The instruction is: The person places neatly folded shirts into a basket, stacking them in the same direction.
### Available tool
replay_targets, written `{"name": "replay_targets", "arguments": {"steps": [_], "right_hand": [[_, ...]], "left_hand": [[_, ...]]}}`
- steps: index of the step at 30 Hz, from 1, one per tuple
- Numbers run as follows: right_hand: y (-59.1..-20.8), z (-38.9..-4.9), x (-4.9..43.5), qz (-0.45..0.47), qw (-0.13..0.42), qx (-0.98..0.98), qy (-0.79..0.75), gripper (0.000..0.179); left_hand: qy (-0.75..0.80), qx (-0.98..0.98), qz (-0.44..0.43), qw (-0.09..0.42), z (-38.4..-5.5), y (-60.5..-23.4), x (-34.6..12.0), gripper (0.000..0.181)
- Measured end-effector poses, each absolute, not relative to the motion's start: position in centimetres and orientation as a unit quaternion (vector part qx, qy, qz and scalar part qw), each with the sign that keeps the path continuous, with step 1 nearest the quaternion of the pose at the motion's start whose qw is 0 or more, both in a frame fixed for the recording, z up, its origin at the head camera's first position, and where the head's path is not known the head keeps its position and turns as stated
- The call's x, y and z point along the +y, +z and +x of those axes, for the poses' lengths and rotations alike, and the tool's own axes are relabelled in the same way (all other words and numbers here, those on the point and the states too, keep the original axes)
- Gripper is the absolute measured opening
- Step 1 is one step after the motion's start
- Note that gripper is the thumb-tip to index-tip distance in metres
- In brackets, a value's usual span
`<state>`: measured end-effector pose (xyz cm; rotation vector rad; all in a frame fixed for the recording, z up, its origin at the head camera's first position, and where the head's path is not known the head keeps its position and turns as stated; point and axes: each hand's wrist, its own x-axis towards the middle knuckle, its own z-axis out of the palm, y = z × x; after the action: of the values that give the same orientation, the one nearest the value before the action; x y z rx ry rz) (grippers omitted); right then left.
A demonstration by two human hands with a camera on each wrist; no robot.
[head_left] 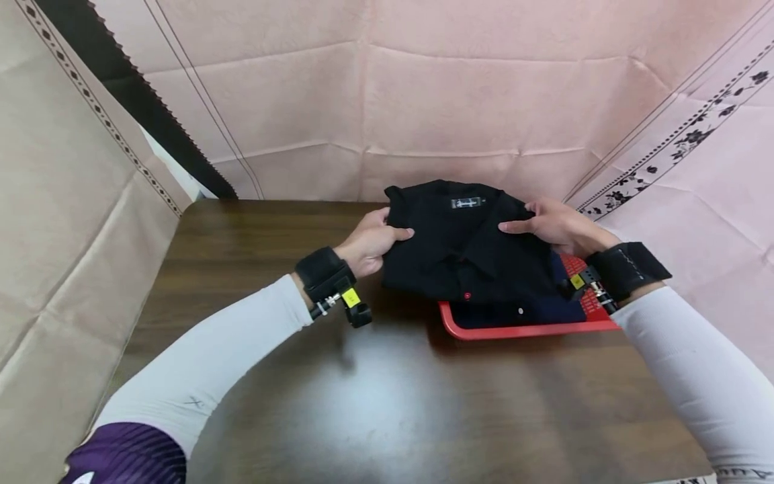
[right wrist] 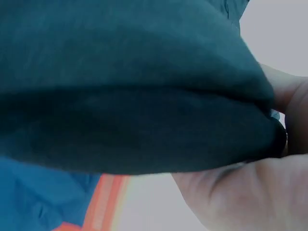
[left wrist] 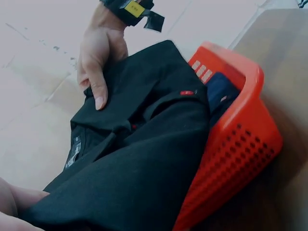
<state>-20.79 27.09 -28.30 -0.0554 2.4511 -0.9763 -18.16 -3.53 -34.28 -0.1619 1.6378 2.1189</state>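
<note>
A folded black shirt (head_left: 447, 242) with a collar label and a red button is held up between both hands, partly over a red basket (head_left: 453, 329). My left hand (head_left: 370, 243) grips its left edge, thumb on top and fingers underneath. On the opposite edge, my right hand (head_left: 559, 225) pinches the cloth with the thumb over it. Beneath the shirt, a navy garment (head_left: 514, 312) with a white button lies in the basket. The right wrist view is filled mostly by the shirt's dark folds (right wrist: 134, 130), with the right fingers curled around the edge.
The basket has perforated sides and stands at the right of a brown wooden table (head_left: 272, 396). Pink patterned cloth (head_left: 447, 101) hangs behind the table, and more cloth covers the left and right sides. Each wrist wears a black strap with a small camera.
</note>
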Motion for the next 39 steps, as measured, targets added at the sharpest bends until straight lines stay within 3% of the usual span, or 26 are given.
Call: {"name": "replay_targets", "arguments": {"steps": [7, 11, 16, 20, 31, 35, 39], "right_hand": [[-29.2, -20.7, 30.7, -0.003, 0.260, 0.886, -0.385, 0.065], [-29.5, -20.8, 32.0, 0.014, 0.236, 0.908, -0.345, 0.053], [-30.4, -21.0, 33.4, 0.021, 0.222, 0.917, -0.330, 0.053], [-31.5, -21.2, 34.6, 0.015, 0.220, 0.921, -0.320, 0.065], [-33.6, -21.4, 36.6, 0.005, 0.267, 0.919, -0.291, 0.101], [-34.7, -21.6, 37.0, -0.011, 0.252, 0.930, -0.269, 0.087], [-36.0, -21.7, 37.7, -0.013, 0.228, 0.944, -0.238, 0.067]], "left_hand": [[0.775, 0.587, -0.049, 0.229, -18.3, -35.6, 1.0, 0.063], [0.773, 0.596, -0.049, 0.212, -18.4, -36.1, 2.8, 0.070], [0.759, 0.618, -0.064, 0.194, -18.4, -36.6, 4.8, 0.077], [0.724, 0.659, -0.064, 0.191, -17.9, -37.0, 6.5, 0.077], [0.717, 0.632, -0.060, 0.288, -17.1, -37.9, 8.3, 0.066], [0.713, 0.621, -0.071, 0.317, -17.3, -37.7, 8.2, 0.063], [0.695, 0.644, -0.076, 0.311, -17.3, -37.7, 8.7, 0.062]]}}
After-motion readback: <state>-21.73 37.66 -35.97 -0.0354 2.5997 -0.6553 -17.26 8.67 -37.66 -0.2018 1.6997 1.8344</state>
